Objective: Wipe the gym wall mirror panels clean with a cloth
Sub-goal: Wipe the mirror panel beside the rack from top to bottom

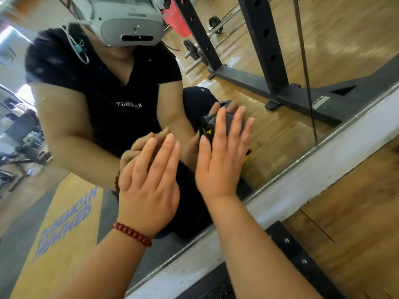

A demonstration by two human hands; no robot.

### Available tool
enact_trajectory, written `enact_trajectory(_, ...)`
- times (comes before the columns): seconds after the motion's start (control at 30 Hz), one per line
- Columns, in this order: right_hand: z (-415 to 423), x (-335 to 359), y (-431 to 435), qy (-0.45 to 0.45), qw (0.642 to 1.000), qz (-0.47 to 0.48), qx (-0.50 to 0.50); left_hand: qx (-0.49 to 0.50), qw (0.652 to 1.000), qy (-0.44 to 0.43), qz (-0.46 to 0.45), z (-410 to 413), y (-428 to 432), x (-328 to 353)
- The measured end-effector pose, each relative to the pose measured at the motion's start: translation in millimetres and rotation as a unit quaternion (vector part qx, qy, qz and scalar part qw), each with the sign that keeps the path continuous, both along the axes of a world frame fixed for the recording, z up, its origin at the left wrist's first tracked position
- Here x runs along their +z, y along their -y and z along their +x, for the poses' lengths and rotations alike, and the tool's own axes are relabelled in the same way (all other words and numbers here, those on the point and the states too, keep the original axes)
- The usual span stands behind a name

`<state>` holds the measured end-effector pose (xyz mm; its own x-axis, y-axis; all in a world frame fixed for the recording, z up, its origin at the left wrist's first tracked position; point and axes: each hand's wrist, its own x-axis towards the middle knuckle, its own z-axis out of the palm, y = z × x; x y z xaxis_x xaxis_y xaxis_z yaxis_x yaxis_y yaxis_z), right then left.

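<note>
The wall mirror (280, 130) fills most of the head view, its lower edge running diagonally above a white base strip. My right hand (220, 156) lies flat with straight fingers on a dark grey cloth (232, 126) with yellow marks, pressing it against the glass low on the panel. My left hand (149, 184), with a red bead bracelet at the wrist, rests flat on the mirror just left of it, fingers straight, holding nothing. Most of the cloth is hidden under my right hand.
A vertical seam (306, 83) between mirror panels runs right of the cloth. The white base strip (313, 175) borders wooden floor (356, 212). A black studded plate (298, 253) lies by my right forearm. Reflected in the glass are a person, a black rack and barbells.
</note>
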<state>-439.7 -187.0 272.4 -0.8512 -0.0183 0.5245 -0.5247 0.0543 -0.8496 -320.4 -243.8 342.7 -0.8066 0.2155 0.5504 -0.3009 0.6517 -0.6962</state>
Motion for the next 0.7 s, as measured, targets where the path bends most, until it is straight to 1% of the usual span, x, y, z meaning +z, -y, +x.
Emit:
enact_trajectory(0.03, -10, -4, -3, -0.021, 1.000, 0.011, -0.015, -0.002, 1.000, 0.000, 0.003, 2, -2, 11)
enact_trajectory(0.07, -19, -10, -7, -0.006, 0.999, 0.004, -0.034, 0.000, 1.000, 0.000, 0.005, 3, -2, 23)
enact_trajectory(0.1, -28, -15, -10, 0.044, 0.997, -0.022, -0.052, 0.007, 1.000, -0.004, 0.003, 4, 0, 36)
enact_trajectory(0.17, -33, -17, -10, 0.158, 0.982, -0.076, -0.066, 0.024, 1.000, -0.012, -0.016, 3, 8, 55)
enact_trajectory(0.2, -28, -12, -8, 0.184, 0.978, -0.078, -0.065, 0.029, 0.999, -0.009, -0.026, 3, 10, 59)
enact_trajectory(0.23, -18, -7, -5, 0.174, 0.981, -0.061, -0.061, 0.030, 0.999, -0.005, -0.035, 3, 12, 59)
enact_trajectory(0.3, 7, -2, 3, 0.067, 0.997, 0.010, -0.032, 0.030, 0.998, -0.006, -0.052, 2, 15, 55)
enact_trajectory(0.37, 28, -7, 8, -0.045, 0.996, 0.072, 0.008, 0.033, 0.997, -0.014, -0.064, 1, 18, 53)
enact_trajectory(0.4, 30, -9, 7, -0.073, 0.993, 0.086, 0.019, 0.033, 0.997, -0.017, -0.069, 1, 18, 53)
enact_trajectory(0.47, 21, -3, 1, -0.073, 0.994, 0.081, 0.022, 0.029, 0.997, -0.019, -0.070, 0, 19, 52)
enact_trajectory(0.6, -4, 49, -2, -0.007, 1.000, 0.010, -0.025, 0.030, 0.997, -0.021, -0.065, -1, 19, 50)
enact_trajectory(0.63, -4, 56, 0, -0.016, 0.999, 0.006, -0.028, 0.032, 0.997, -0.020, -0.063, -1, 19, 50)
enact_trajectory(0.7, 1, 43, 5, -0.089, 0.995, 0.040, -0.017, 0.032, 0.998, -0.017, -0.054, -1, 18, 52)
